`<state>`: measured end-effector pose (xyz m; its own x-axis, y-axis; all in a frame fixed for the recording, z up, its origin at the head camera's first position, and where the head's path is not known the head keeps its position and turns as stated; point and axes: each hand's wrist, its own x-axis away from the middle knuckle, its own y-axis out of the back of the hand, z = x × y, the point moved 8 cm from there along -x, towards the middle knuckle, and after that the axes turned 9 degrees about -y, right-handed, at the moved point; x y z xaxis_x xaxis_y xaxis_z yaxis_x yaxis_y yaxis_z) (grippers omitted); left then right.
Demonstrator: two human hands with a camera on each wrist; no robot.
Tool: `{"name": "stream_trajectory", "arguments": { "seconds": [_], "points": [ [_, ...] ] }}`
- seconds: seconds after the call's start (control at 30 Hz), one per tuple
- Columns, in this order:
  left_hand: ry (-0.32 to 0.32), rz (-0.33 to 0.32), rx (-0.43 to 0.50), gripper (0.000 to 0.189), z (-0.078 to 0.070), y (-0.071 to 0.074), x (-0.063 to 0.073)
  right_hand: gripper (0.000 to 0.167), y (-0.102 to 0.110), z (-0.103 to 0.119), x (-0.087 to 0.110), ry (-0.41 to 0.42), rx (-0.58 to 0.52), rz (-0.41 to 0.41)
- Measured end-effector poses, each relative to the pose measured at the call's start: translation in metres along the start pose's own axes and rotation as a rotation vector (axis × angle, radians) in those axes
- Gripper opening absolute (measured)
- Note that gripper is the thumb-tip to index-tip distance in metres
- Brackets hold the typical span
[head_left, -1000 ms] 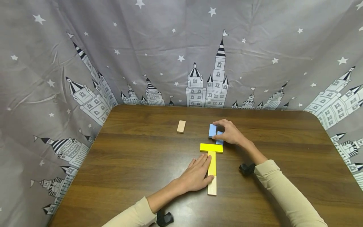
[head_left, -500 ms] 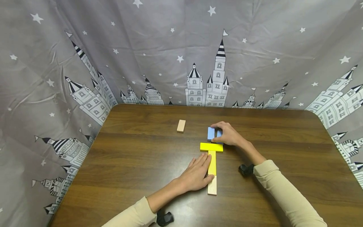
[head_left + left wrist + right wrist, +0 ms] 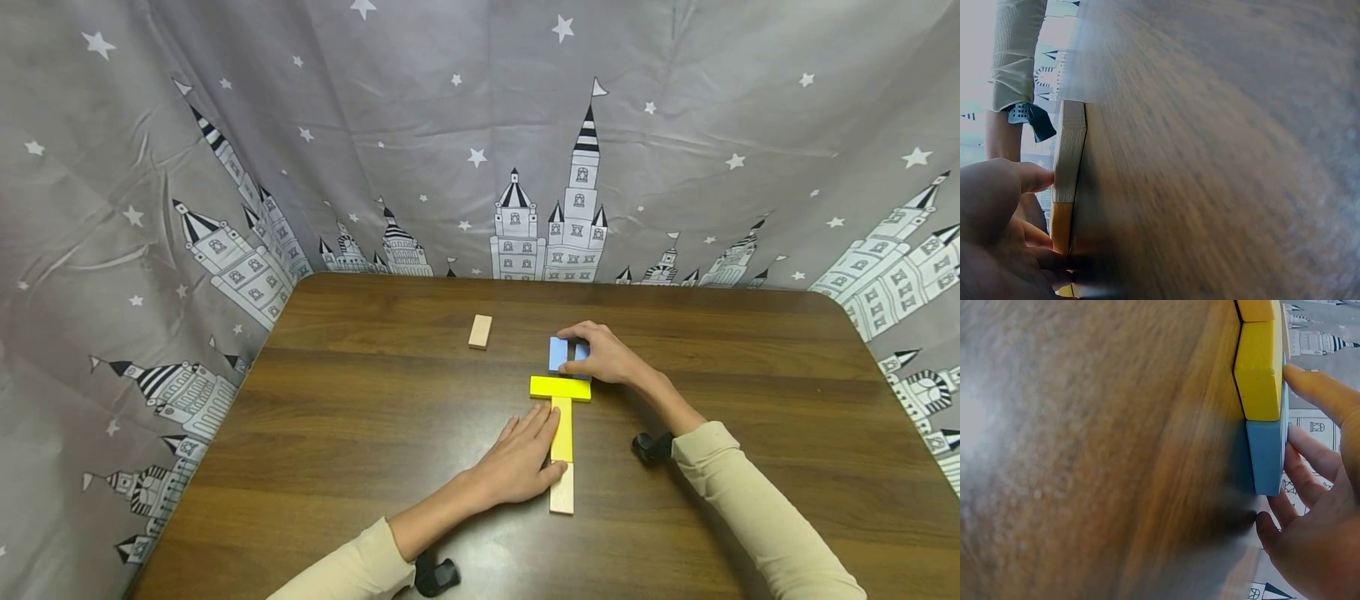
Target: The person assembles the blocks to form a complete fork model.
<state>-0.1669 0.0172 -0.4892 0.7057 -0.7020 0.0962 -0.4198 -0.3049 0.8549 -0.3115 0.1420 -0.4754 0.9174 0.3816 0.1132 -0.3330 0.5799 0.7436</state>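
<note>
In the head view, my left hand (image 3: 519,462) lies with extended fingers along the left side of a lengthwise yellow block (image 3: 562,432). Its thumb touches a plain wooden block (image 3: 562,493) joined end to end below. A brighter yellow block (image 3: 560,387) lies across the top. My right hand (image 3: 603,354) pinches the left blue block (image 3: 558,354) by its far and near ends, thumb nearest me. The right blue block (image 3: 582,352) sits partly under that hand, a narrow gap between the two. In the right wrist view, a blue block (image 3: 1266,456) meets the yellow block's side.
Another plain wooden block (image 3: 480,332) lies apart, to the left of the blue blocks. The brown wooden table (image 3: 337,417) reaches back to a grey curtain (image 3: 420,125) printed with castles and stars. Black wrist devices (image 3: 651,448) hang under both wrists.
My right hand has moved the left blue block slightly left and nearer to the crosswise yellow block, then stopped. My left hand has stayed in place.
</note>
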Motion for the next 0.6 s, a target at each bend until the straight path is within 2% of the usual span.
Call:
{"name": "stream_trajectory", "arguments": {
  "seconds": [0.6],
  "points": [
    [-0.003, -0.006, -0.024, 0.073, -0.0002, -0.0003, 0.0013, 0.054, -0.0024, -0.0026, 0.0038, -0.02, 0.007, 0.026]
  ]
}}
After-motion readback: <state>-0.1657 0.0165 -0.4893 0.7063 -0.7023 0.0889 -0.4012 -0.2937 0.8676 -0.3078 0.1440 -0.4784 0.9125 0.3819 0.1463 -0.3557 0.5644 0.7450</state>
